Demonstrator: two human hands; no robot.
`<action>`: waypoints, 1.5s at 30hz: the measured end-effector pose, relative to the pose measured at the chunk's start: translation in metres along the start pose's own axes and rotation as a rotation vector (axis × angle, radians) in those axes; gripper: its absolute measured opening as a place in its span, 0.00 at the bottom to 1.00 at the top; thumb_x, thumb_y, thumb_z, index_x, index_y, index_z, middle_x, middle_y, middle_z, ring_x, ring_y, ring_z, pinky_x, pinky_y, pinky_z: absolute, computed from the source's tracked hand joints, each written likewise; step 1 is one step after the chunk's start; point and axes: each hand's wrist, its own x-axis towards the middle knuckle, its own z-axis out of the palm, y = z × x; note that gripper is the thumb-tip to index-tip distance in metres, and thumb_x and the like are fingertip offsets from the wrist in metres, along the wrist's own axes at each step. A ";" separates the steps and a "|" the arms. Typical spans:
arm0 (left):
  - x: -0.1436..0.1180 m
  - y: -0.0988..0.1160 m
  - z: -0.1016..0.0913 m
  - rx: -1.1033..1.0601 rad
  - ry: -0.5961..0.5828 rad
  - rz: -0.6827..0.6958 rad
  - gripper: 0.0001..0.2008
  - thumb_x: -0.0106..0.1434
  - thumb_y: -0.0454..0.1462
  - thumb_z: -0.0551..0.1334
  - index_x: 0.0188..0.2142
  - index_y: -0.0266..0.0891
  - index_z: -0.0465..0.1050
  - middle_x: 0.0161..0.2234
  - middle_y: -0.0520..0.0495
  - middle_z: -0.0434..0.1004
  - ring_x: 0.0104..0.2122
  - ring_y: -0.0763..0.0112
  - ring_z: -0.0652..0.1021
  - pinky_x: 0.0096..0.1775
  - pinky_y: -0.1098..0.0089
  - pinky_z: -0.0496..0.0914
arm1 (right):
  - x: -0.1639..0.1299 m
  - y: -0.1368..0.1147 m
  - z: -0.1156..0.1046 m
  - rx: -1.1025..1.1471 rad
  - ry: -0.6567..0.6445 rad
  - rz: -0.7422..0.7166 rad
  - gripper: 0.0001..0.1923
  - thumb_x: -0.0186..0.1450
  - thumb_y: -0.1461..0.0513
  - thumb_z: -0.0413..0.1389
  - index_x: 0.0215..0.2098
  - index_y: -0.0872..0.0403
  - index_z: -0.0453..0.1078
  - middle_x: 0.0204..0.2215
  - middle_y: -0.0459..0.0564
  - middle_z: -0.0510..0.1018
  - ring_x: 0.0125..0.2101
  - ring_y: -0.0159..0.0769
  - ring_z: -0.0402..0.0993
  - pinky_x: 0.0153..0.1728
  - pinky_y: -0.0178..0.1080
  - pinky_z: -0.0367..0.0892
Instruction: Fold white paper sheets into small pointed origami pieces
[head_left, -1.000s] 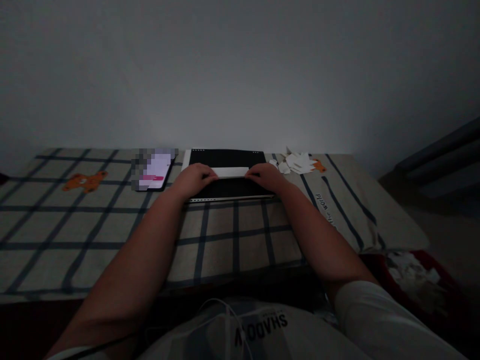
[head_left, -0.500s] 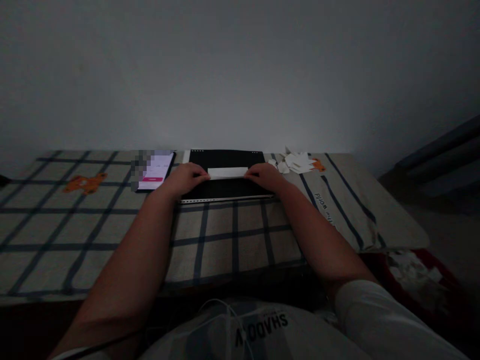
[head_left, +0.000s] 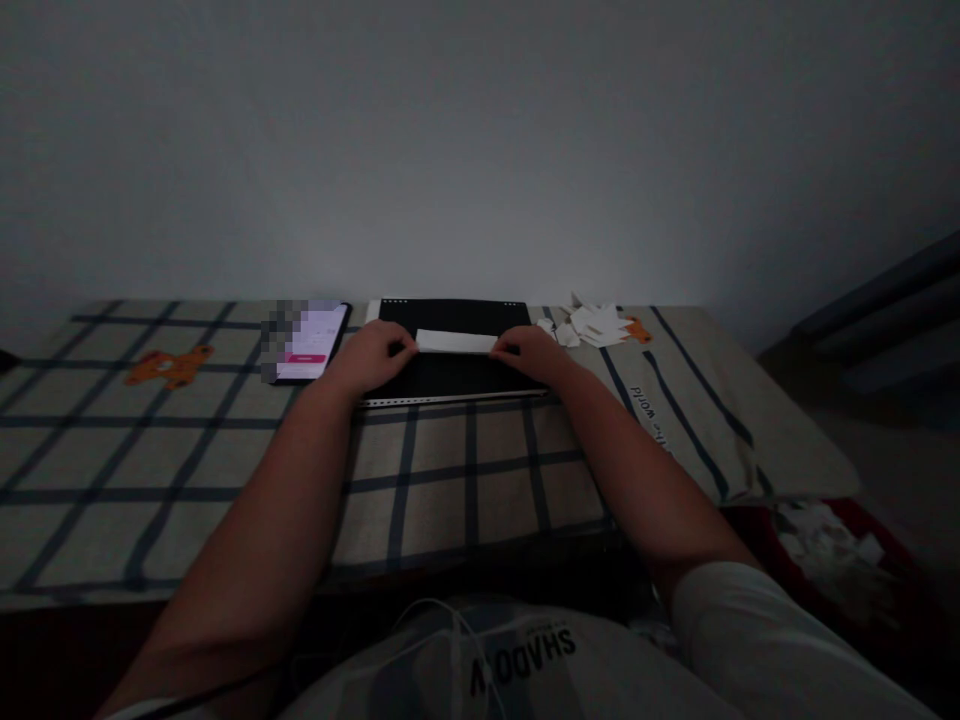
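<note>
Two hands — left hand (head_left: 373,355), right hand (head_left: 531,352) — fingers pinched on opposite ends of white paper strip (head_left: 455,341).

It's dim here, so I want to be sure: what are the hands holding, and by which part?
A white paper strip, left hand at its left end, right hand at its right end, over the black board.

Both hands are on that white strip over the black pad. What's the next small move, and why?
Probably press the strip flat along its length. The left hand and right hand pinch its two ends, and it lies across the black pad, level between them.
</note>
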 end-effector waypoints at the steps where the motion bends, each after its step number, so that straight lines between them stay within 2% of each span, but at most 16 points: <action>1: 0.000 0.001 0.001 0.014 0.026 0.011 0.14 0.64 0.44 0.58 0.35 0.38 0.78 0.39 0.41 0.81 0.42 0.56 0.78 0.48 0.55 0.70 | 0.000 -0.002 0.000 -0.013 0.000 0.006 0.08 0.68 0.61 0.59 0.36 0.56 0.80 0.37 0.54 0.83 0.39 0.39 0.76 0.42 0.40 0.65; 5: 0.001 0.008 0.007 0.027 0.069 0.078 0.13 0.65 0.44 0.60 0.38 0.39 0.80 0.43 0.42 0.81 0.46 0.56 0.77 0.51 0.54 0.69 | -0.001 -0.006 0.002 -0.040 0.012 0.014 0.07 0.67 0.60 0.61 0.34 0.55 0.79 0.36 0.53 0.81 0.37 0.38 0.74 0.38 0.39 0.63; 9: 0.003 0.010 0.014 0.007 0.068 0.098 0.12 0.66 0.42 0.60 0.37 0.40 0.82 0.42 0.42 0.82 0.45 0.56 0.77 0.50 0.55 0.70 | -0.001 -0.003 0.004 -0.011 0.040 -0.017 0.07 0.66 0.60 0.61 0.32 0.55 0.78 0.34 0.51 0.80 0.36 0.37 0.73 0.38 0.39 0.62; 17: 0.003 0.006 0.014 0.082 0.085 0.035 0.13 0.67 0.41 0.59 0.39 0.40 0.82 0.44 0.42 0.82 0.45 0.56 0.77 0.50 0.54 0.70 | -0.004 -0.003 0.007 0.074 0.142 -0.115 0.06 0.66 0.60 0.60 0.35 0.54 0.78 0.36 0.51 0.81 0.37 0.38 0.74 0.40 0.40 0.64; 22: 0.002 0.019 0.018 0.114 0.128 -0.025 0.16 0.68 0.43 0.58 0.43 0.39 0.82 0.47 0.39 0.79 0.49 0.53 0.75 0.52 0.53 0.69 | -0.004 -0.013 0.013 0.096 0.178 -0.181 0.09 0.66 0.58 0.61 0.31 0.55 0.77 0.32 0.52 0.80 0.35 0.38 0.73 0.38 0.40 0.64; 28: 0.003 0.030 0.026 0.040 0.097 -0.040 0.19 0.70 0.46 0.55 0.49 0.39 0.79 0.51 0.39 0.76 0.52 0.55 0.74 0.56 0.54 0.69 | -0.004 -0.024 0.017 0.104 0.137 -0.227 0.12 0.66 0.55 0.61 0.29 0.54 0.75 0.30 0.51 0.80 0.34 0.37 0.73 0.38 0.39 0.64; 36: 0.004 0.023 0.035 -0.023 0.010 0.015 0.21 0.69 0.47 0.58 0.54 0.39 0.76 0.58 0.39 0.74 0.59 0.54 0.72 0.61 0.52 0.65 | -0.008 -0.034 0.013 0.123 0.003 -0.215 0.10 0.68 0.56 0.60 0.34 0.53 0.79 0.34 0.51 0.83 0.37 0.37 0.76 0.41 0.39 0.65; 40: 0.003 0.023 0.035 -0.023 0.000 0.013 0.20 0.68 0.47 0.59 0.54 0.40 0.77 0.58 0.40 0.75 0.59 0.54 0.72 0.61 0.51 0.65 | -0.007 -0.032 0.012 0.064 0.083 -0.178 0.13 0.70 0.55 0.56 0.39 0.54 0.80 0.37 0.53 0.83 0.39 0.39 0.76 0.44 0.40 0.65; 45: 0.004 0.022 0.036 -0.036 0.014 0.044 0.20 0.68 0.47 0.59 0.52 0.38 0.78 0.57 0.38 0.75 0.58 0.54 0.72 0.61 0.51 0.65 | -0.004 -0.023 0.013 0.016 0.218 -0.002 0.14 0.71 0.57 0.54 0.48 0.54 0.77 0.43 0.54 0.83 0.44 0.42 0.74 0.48 0.43 0.65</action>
